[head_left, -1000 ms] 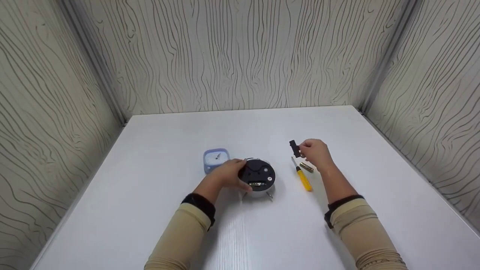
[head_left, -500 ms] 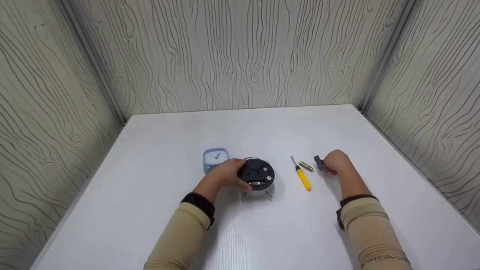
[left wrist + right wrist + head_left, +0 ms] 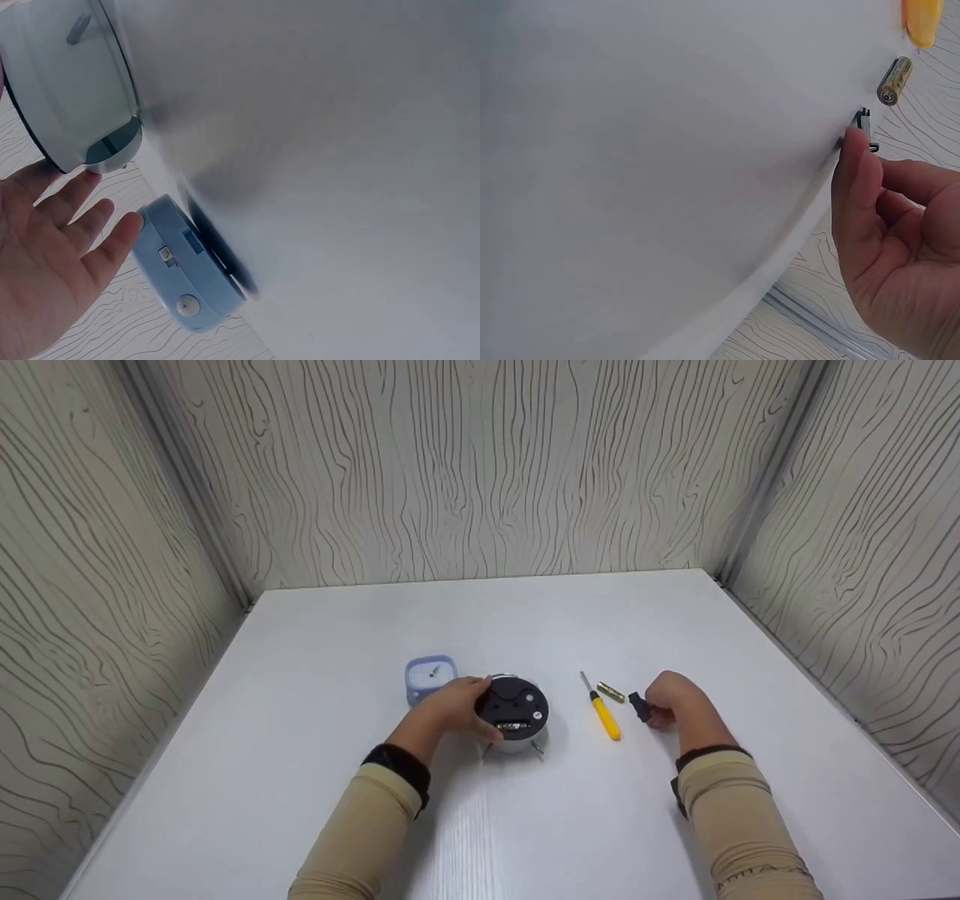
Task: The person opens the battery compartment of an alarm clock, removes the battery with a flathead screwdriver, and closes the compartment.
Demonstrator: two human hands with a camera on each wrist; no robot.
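Hands: left (image 3: 450,709) grips round clock (image 3: 514,712), right (image 3: 670,699) pinches black cover (image 3: 638,706) on table (image 3: 300,735).

Round black-backed clock (image 3: 514,714) lies face down; small black cover (image 3: 638,706) right of it.

We record one change, confined to the right hand (image 3: 670,699) and the small black cover (image 3: 638,706) it pinches. A second ago that hand held the cover raised above the tabletop (image 3: 300,750), on the far side of the yellow screwdriver (image 3: 604,718) and the battery (image 3: 610,692). It has since swung toward the tabletop's right edge and come down toward the near edge. The cover now sits low at the tabletop surface, just beside the battery on its right-edge side, fingertips (image 3: 853,161) on it.
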